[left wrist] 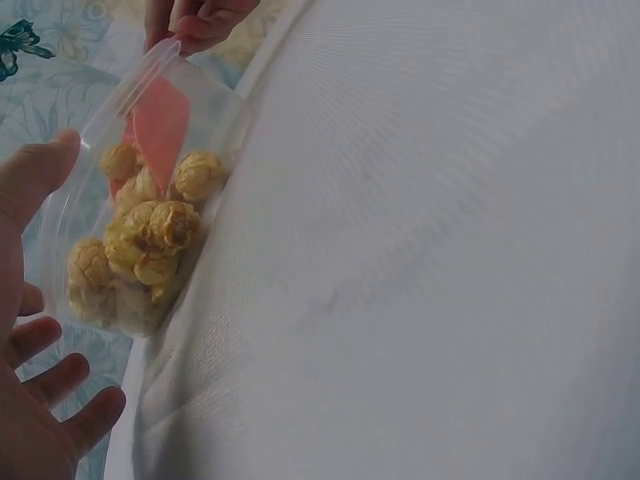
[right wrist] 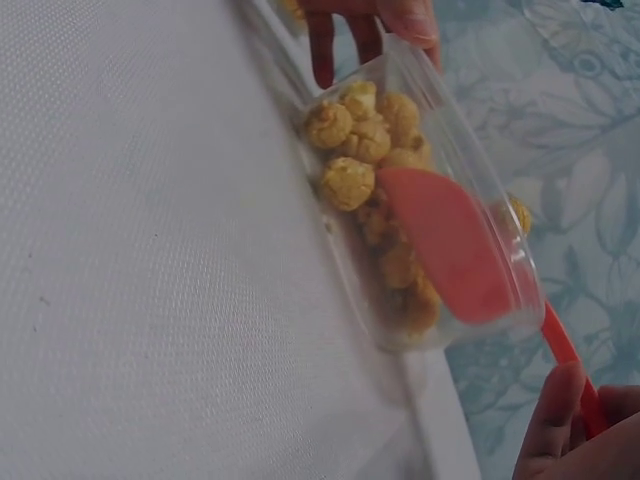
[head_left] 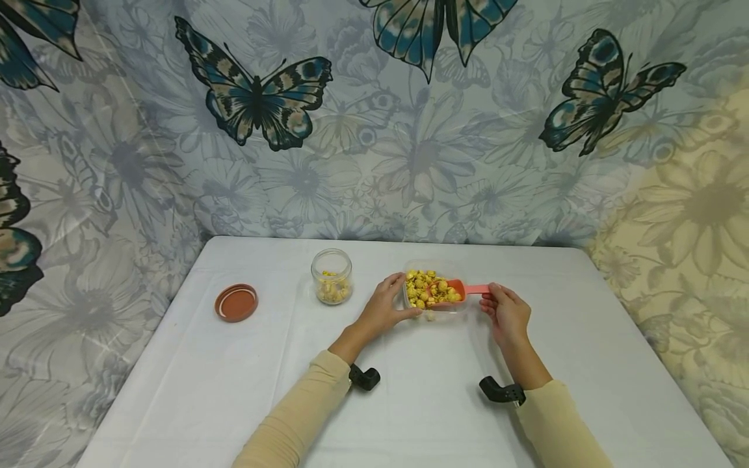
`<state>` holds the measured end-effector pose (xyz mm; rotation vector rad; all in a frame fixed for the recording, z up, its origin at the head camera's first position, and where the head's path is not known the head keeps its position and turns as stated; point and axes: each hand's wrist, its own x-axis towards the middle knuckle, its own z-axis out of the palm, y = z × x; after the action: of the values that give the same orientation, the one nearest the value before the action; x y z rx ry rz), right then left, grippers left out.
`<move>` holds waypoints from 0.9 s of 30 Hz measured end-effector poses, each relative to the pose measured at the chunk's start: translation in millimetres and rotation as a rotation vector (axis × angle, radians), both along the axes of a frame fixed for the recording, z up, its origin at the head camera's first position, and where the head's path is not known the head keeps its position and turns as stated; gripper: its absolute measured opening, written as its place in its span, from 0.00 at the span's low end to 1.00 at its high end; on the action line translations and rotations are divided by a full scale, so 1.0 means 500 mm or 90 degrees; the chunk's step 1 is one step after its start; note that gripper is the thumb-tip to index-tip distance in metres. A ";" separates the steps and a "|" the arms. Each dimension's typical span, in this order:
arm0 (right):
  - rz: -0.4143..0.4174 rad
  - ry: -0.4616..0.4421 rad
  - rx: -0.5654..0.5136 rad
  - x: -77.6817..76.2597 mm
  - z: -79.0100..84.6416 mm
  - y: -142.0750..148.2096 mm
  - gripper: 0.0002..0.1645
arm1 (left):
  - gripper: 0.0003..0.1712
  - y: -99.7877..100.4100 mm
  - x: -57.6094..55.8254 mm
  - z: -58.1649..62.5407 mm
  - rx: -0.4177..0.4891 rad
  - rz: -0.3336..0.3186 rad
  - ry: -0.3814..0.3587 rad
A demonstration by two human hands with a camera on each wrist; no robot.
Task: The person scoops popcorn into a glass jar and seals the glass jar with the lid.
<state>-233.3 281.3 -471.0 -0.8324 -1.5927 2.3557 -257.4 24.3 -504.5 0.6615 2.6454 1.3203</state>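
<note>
A clear plastic container (right wrist: 350,300) of yellow popcorn (head_left: 419,286) stands on the table. My left hand (head_left: 383,307) rests against its left side, thumb and fingers spread along the wall; in the left wrist view the fingers look fairly straight. By its handle my right hand (head_left: 506,312) grips a red-orange scoop (head_left: 459,287), whose bowl lies inside the container among the popcorn. Some popcorn sits in the scoop. Through the clear wall, the right wrist view shows the scoop's bowl tilted down into the pieces.
Left of the container stands an uncapped glass jar (head_left: 331,276) with some popcorn at its bottom. Farther left lies a round brown lid (head_left: 236,302). A white cloth covers the table (head_left: 409,416); a butterfly-patterned curtain (head_left: 351,182) hangs behind it.
</note>
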 end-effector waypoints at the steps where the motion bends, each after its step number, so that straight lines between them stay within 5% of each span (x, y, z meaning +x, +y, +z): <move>1: -0.003 0.004 -0.002 0.000 -0.001 0.000 0.13 | 0.52 0.000 0.000 0.000 0.000 0.001 0.000; 6: -0.007 0.002 0.001 0.000 -0.003 0.002 0.08 | 0.52 0.000 0.002 0.002 0.000 0.003 0.002; 12: -0.001 -0.004 0.000 0.001 -0.004 0.004 0.14 | 0.52 0.001 0.003 0.002 0.000 0.007 0.012; 18: -0.004 -0.015 -0.017 0.004 -0.003 0.005 0.06 | 0.52 0.002 0.004 0.003 -0.003 0.010 0.017; 27: 0.002 -0.020 -0.015 0.007 0.000 0.005 0.21 | 0.51 0.002 0.006 0.003 0.004 0.010 0.020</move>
<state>-230.0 283.9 -471.1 -0.8761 -1.5819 2.3794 -254.3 25.3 -502.7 0.6684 2.6771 1.3341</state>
